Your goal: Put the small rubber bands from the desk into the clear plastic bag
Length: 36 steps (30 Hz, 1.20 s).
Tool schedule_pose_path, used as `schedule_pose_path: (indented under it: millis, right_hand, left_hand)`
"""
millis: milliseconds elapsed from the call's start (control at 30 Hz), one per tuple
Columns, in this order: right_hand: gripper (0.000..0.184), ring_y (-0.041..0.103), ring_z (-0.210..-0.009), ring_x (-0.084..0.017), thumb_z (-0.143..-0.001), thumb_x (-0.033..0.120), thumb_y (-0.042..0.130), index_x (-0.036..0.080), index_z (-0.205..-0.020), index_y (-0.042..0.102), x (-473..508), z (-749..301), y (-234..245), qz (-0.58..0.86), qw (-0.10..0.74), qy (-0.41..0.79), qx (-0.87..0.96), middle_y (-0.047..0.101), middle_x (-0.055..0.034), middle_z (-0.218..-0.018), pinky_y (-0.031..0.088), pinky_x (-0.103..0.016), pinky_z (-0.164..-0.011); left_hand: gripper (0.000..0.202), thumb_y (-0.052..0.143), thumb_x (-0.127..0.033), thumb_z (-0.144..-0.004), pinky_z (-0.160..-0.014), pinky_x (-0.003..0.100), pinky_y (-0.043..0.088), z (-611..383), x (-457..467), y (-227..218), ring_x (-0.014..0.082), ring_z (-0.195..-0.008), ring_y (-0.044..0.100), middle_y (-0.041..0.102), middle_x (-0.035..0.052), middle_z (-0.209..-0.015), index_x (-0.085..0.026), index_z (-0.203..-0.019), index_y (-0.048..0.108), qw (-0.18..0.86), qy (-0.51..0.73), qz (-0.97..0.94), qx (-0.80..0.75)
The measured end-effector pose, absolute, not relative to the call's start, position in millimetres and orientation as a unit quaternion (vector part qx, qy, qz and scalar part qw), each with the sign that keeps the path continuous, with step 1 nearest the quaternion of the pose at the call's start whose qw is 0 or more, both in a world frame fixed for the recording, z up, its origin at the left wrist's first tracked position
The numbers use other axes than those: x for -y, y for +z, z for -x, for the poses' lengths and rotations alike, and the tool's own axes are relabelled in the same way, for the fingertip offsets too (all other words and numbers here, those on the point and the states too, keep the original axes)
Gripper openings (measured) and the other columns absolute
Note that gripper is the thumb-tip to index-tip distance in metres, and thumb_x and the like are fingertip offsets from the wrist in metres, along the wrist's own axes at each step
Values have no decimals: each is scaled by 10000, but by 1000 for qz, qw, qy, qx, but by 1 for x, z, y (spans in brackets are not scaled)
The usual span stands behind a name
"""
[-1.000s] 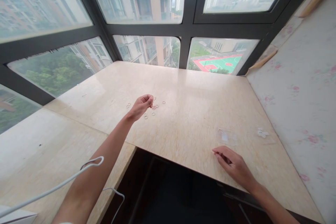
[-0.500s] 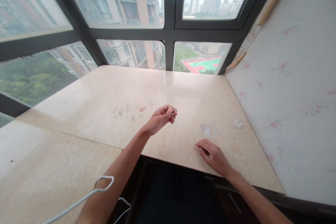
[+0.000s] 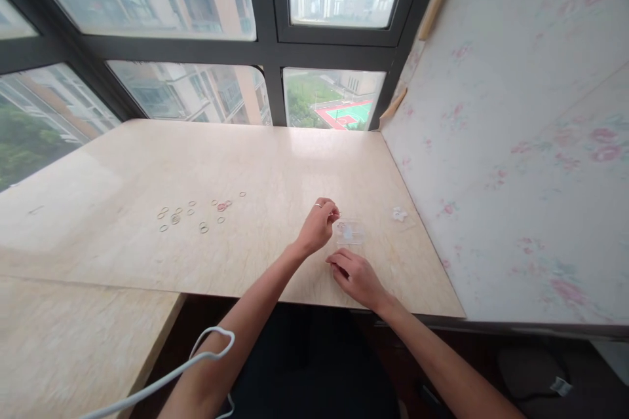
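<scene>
My left hand [image 3: 320,225] hovers over the beige table [image 3: 275,163], fingers pinched together on a small ring, right beside a small clear plastic box [image 3: 350,233]. My right hand [image 3: 354,275] rests on the table just in front of that box, fingers curled, nothing visible in them. Several small rings [image 3: 196,211] lie scattered on the table to the left, one of them pinkish. A small white object [image 3: 399,214] lies to the right of the box.
Large windows with dark frames [image 3: 268,46] rise behind the table. A flowered wall [image 3: 511,124] closes the right side. A white wire [image 3: 187,360] loops near my left arm. A second beige surface [image 3: 63,340] sits lower left.
My left hand has carried a ring from the scattered pile rightward to the clear box. The view has swung right. My right hand stays on the table near the box.
</scene>
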State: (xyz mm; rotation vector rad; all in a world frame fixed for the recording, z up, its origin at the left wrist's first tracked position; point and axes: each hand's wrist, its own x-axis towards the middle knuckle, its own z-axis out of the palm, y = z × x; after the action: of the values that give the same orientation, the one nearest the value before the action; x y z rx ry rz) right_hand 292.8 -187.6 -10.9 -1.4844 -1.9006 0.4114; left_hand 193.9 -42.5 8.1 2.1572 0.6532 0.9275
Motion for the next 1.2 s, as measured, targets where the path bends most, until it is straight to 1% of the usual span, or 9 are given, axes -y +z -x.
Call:
schedule_pose_path:
  millis: [133, 267, 433, 600, 800, 1067, 1200]
  right_hand:
    - [240, 626, -818, -195, -871, 75, 473, 210, -979, 639, 188, -293, -11, 569, 340, 160, 731, 660, -58, -915, 508, -313, -730]
    - [245, 623, -808, -192, -866, 70, 476, 201, -984, 645, 188, -294, -11, 571, 339, 161, 730, 658, -57, -905, 503, -306, -723]
    - [252, 622, -814, -186, -862, 66, 476, 201, -992, 644, 189, -294, -12, 567, 345, 165, 729, 657, -58, -916, 498, -301, -731]
    - [229, 627, -819, -186, -888, 97, 467, 210, -989, 639, 190, -294, -14, 569, 357, 176, 720, 656, -57, -916, 502, -308, -734]
    - [225, 636, -808, -193, -911, 148, 438, 221, -968, 643, 191, -292, -10, 571, 366, 180, 712, 661, -61, -895, 513, -327, -733]
    - [194, 635, -790, -191, -929, 229, 455, 220, -961, 646, 189, -291, -11, 588, 353, 196, 701, 670, -66, -909, 506, -300, -669]
    - [173, 617, -697, -172, -923, 275, 495, 225, -941, 660, 191, -294, -15, 589, 348, 216, 697, 677, -57, -900, 489, -274, -586]
  left_hand:
    - [185, 456, -16, -838, -844, 356, 466, -205, 37, -7, 206, -998, 529, 533, 103, -1071, -171, -833, 556, 308, 316, -862, -248]
    - [159, 474, -49, -864, -883, 381, 462, -205, 35, -13, 225, -1058, 536, 530, 124, -1148, -166, -853, 581, 302, 299, -870, -251]
    - [157, 458, -95, -903, -904, 373, 460, -190, 37, -9, 213, -1077, 539, 551, 118, -1108, -164, -870, 594, 316, 330, -853, -254]
    - [137, 464, -165, -925, -863, 355, 475, -156, 36, -14, 196, -996, 565, 579, 105, -1055, -166, -886, 596, 320, 354, -835, -275]
    - [161, 435, -140, -916, -807, 328, 464, -100, 38, -17, 172, -866, 575, 627, 53, -899, -179, -887, 588, 312, 327, -837, -307]
    - [170, 460, -192, -927, -797, 326, 466, -25, 52, -5, 183, -870, 583, 647, 55, -896, -181, -905, 627, 284, 270, -852, -348]
    - [183, 469, -201, -930, -817, 329, 467, 6, 61, -5, 190, -893, 583, 651, 69, -928, -176, -901, 648, 278, 267, -856, -343]
